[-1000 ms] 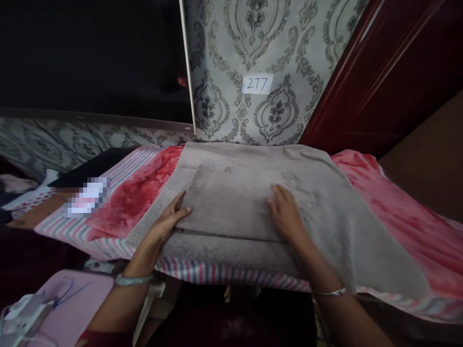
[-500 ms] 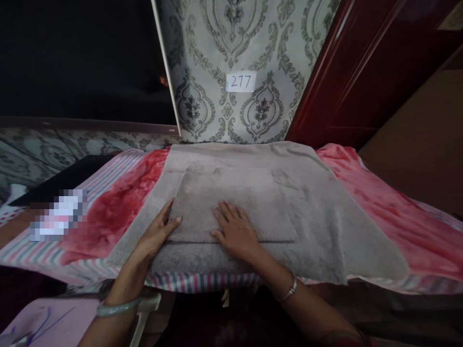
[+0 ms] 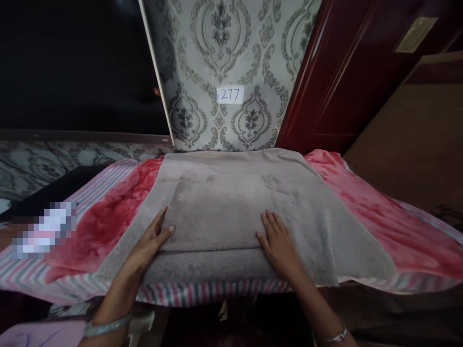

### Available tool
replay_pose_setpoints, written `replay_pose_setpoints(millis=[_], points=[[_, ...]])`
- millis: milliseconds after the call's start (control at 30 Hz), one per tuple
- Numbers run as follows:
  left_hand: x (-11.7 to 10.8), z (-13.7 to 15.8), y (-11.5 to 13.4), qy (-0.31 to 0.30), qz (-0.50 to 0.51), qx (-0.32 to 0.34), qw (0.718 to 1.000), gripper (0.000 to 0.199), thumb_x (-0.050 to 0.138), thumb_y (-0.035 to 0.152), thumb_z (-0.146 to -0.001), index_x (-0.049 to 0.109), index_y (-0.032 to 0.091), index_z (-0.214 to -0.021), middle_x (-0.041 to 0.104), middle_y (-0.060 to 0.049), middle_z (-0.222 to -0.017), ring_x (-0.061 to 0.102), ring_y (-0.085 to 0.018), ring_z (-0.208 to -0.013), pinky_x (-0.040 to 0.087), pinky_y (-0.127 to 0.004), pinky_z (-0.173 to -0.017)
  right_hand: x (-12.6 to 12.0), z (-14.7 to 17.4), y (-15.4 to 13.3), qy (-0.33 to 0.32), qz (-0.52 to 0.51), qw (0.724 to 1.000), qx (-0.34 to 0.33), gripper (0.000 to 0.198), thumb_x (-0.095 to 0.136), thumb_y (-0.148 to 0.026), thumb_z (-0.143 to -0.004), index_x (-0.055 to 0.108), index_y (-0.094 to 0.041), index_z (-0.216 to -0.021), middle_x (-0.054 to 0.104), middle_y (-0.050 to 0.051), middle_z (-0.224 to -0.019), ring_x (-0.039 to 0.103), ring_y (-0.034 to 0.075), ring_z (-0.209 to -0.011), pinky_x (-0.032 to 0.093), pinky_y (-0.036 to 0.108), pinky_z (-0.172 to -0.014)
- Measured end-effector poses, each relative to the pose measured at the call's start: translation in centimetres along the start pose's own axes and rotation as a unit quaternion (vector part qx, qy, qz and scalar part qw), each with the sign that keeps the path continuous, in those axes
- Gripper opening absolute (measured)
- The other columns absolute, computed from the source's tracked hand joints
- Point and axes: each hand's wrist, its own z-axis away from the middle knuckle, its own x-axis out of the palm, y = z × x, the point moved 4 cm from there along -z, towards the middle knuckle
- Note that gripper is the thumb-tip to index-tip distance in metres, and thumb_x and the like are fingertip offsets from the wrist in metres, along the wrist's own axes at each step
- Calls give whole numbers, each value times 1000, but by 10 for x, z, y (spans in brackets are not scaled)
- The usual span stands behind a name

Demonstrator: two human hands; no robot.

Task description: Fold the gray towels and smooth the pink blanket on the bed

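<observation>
A smaller grey plush cloth (image 3: pixel 217 217) lies flat on a larger grey plush cloth (image 3: pixel 325 212) spread over the table. My left hand (image 3: pixel 150 243) rests at the left edge of the smaller cloth, thumb and fingers apart, with the thumb over its border. Near the front right corner, my right hand (image 3: pixel 279 241) lies palm down with the fingers stretched out. Neither hand grips anything. The smaller cloth's right edge is partly covered by my right hand.
Red plush fabric (image 3: pixel 115 217) shows on the left, over a striped tablecloth (image 3: pixel 191 294). A dark screen (image 3: pixel 72 67) stands behind at the left. A card marked 277 (image 3: pixel 230 94) is on the patterned wall. A dark red cabinet (image 3: pixel 325 86) rises at the back right.
My right hand has slid rightward across the smaller cloth, from its middle to its right side. My left hand stays at the left edge. The view has shifted slightly.
</observation>
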Motion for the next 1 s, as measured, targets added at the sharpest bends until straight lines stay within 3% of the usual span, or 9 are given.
replay_pose_setpoints(millis=[133,267,433,567,767,1000], points=[[-2,2,1,5,10,-16,1000,89,77,45,-72,42,27,-152,36,-9,-162,29,-33,-150,39,-40,-115,4,-6,22,44,-64,997,13,68,39,-50,-97,44,-8,-149,35,20,-159,38,33,-144,34,52,-116],[-2,5,7,-4,38,-40,998,94,80,46,-69,42,25,-152,46,-13,-155,46,-34,-140,52,-37,-101,6,-22,45,59,-98,993,16,70,44,-50,-93,44,-10,-150,51,20,-148,46,35,-138,36,57,-113],[-4,0,17,-2,57,-50,997,96,82,46,-68,41,20,-152,65,-16,-131,66,-29,-116,55,-34,-95,7,-49,56,44,-172,984,7,71,52,-46,-85,44,-18,-151,53,13,-148,50,29,-136,39,51,-114],[-4,-14,23,14,52,-57,997,97,84,42,-69,40,20,-153,72,-13,-112,71,-27,-102,57,-34,-87,7,-65,57,46,-199,978,35,71,54,-43,-83,45,-22,-150,56,10,-145,54,27,-132,44,46,-109],[2,-43,31,33,98,-78,992,105,89,41,-64,39,16,-152,58,-21,-141,70,-26,-103,58,-29,-77,5,-68,50,58,-125,989,50,68,53,-38,-83,47,-17,-148,69,13,-124,65,31,-112,50,47,-96],[8,-81,26,36,100,-73,992,106,90,41,-63,38,17,-153,64,-20,-132,73,-23,-88,59,-31,-72,2,-73,51,30,-81,994,74,70,53,-39,-85,45,-15,-149,71,15,-118,67,32,-107,52,43,-89]])
